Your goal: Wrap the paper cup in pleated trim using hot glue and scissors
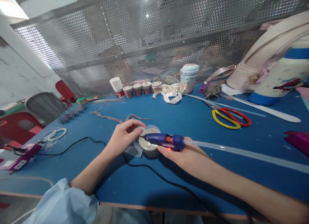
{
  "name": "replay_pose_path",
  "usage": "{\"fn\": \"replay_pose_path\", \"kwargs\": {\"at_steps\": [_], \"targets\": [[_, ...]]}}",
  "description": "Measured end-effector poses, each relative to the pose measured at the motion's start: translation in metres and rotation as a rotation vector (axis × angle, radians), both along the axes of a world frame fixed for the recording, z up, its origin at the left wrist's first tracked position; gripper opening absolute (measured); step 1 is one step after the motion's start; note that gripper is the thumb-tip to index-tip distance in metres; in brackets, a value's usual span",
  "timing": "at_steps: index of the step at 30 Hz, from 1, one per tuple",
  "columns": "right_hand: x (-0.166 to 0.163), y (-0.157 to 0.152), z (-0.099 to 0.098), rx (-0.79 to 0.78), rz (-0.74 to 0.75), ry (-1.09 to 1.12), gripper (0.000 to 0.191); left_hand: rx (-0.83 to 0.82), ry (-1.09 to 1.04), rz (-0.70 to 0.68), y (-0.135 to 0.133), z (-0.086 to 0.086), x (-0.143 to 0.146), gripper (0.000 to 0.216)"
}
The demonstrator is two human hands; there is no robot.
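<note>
In the middle of the head view a small grey paper cup (151, 152) stands on the blue table. Pleated, pale translucent trim (153, 127) runs along the far side of its rim. My left hand (126, 133) pinches this trim with thumb and fingertips at the cup's left edge. Wrapped in my right hand (187, 157) is a blue hot glue gun (166, 140), its nozzle over the cup and pointing left, near my left fingertips. A long clear glue stick (231, 150) sticks out of its back. A clear piece with stripes (133, 150) lies left of the cup.
Scissors (229, 117) with yellow and red handles lie to the right. Several small cups (137, 89), a stack of paper cups (116, 85) and a lidded tumbler (188, 78) line the back. A black cord (154, 170) crosses the table. Twine (108, 117) lies beyond my left hand.
</note>
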State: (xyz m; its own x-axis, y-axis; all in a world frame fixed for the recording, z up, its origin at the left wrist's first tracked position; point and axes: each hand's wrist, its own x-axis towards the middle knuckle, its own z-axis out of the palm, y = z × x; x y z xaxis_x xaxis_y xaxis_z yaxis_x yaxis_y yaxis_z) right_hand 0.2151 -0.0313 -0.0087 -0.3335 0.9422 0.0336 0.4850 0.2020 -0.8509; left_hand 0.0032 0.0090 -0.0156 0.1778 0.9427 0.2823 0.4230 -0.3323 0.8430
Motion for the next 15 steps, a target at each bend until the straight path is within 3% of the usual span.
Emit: {"fn": "replay_pose_path", "kwargs": {"at_steps": [8,15], "targets": [[0.0071,0.0015,-0.0016,-0.098,0.039,0.011,0.026,-0.012,0.01,0.011,-0.0015,0.0019,0.0009,0.018],[0.0009,0.001,-0.0019,-0.007,-0.034,0.008,0.021,-0.009,0.006,0.0,-0.0012,0.0007,0.0,0.018]]}}
